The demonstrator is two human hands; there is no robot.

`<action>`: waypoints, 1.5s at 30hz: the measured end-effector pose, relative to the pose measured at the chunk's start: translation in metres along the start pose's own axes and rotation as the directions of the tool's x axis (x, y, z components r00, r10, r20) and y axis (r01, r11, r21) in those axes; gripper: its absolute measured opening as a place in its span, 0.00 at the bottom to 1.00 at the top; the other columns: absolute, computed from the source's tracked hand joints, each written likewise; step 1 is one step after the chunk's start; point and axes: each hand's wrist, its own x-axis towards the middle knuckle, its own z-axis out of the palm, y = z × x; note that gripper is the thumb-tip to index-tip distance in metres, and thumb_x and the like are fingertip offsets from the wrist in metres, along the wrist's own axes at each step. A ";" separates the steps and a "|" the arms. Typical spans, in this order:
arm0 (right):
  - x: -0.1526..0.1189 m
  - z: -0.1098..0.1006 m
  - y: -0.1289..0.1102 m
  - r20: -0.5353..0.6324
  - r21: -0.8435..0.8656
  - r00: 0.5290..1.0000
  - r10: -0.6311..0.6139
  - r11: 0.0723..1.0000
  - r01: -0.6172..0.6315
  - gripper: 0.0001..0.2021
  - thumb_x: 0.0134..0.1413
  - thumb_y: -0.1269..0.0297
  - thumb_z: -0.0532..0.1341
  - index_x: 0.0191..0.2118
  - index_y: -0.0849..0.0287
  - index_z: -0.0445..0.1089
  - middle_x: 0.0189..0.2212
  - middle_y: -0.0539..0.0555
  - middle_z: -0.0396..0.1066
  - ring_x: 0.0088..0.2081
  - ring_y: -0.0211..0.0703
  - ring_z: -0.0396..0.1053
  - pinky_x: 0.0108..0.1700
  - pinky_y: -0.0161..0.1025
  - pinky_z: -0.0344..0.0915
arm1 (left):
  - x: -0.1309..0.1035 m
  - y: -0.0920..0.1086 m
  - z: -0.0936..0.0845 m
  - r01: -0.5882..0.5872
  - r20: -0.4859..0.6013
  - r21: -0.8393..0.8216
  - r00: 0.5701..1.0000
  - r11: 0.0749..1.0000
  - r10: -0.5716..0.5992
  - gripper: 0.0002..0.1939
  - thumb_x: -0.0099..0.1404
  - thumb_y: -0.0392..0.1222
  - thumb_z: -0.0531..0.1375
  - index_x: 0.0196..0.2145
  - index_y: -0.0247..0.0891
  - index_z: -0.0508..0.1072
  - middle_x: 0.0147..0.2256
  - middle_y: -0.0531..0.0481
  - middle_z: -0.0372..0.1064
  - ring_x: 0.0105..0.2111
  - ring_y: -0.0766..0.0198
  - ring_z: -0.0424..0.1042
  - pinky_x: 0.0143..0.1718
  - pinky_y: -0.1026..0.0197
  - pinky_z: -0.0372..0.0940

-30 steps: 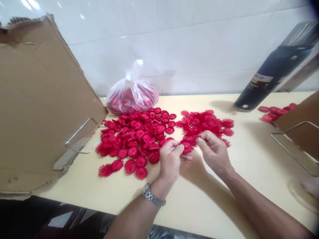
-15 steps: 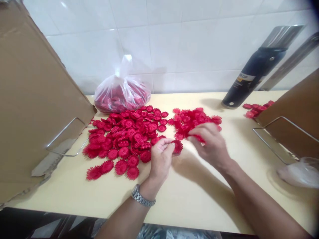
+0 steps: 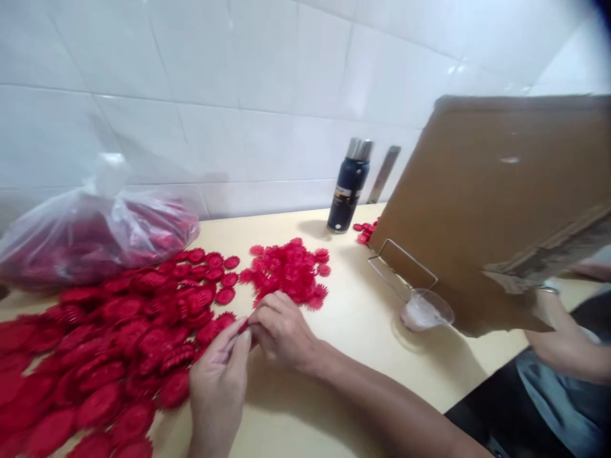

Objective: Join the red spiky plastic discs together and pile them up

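At seven o'clock, your left hand firmly pinches a mostly hidden red disc; your right hand bunches against it, its hold unclear. From there, a large disc heap lies toward nine, a smaller pile toward one.

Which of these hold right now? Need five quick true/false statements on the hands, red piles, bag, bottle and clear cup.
1. The left hand pinches a red piece, with the right hand close at it. True.
2. The plastic bag gapes open. False: it is gathered shut at its top.
3. The dark bottle stands beyond the smaller red pile. True.
4. The clear cup sits left of both piles. False: it is to their right, by the cardboard panel.
5. The larger red pile lies in front of the bag. True.
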 end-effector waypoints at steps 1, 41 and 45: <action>0.000 0.000 -0.001 -0.004 0.004 1.000 0.010 1.000 -0.010 0.08 0.56 0.71 0.52 0.29 0.54 0.62 0.28 0.51 0.67 0.32 0.40 0.64 0.36 0.38 0.65 | 0.001 0.001 0.000 0.023 0.000 -0.015 1.000 1.000 -0.023 0.18 0.47 0.42 0.67 0.38 0.35 0.75 0.29 0.50 0.76 0.32 0.62 0.75 0.37 0.64 0.70; -0.008 -0.005 0.002 0.191 0.399 0.958 0.216 0.874 -0.277 0.07 0.50 0.74 0.54 0.25 0.60 0.66 0.22 0.49 0.64 0.25 0.35 0.61 0.26 0.32 0.56 | -0.006 0.007 -0.009 -0.396 0.264 0.133 0.898 0.909 0.352 0.11 0.58 0.31 0.56 0.39 0.39 0.70 0.30 0.54 0.66 0.29 0.72 0.67 0.30 0.71 0.63; -0.010 -0.006 0.003 0.224 0.425 0.931 0.288 0.831 -0.360 0.07 0.51 0.69 0.56 0.23 0.60 0.64 0.21 0.49 0.64 0.24 0.35 0.60 0.26 0.33 0.56 | -0.004 0.008 -0.009 -0.272 0.250 0.052 0.935 0.961 0.251 0.11 0.56 0.33 0.57 0.38 0.39 0.71 0.26 0.56 0.64 0.22 0.74 0.63 0.22 0.71 0.61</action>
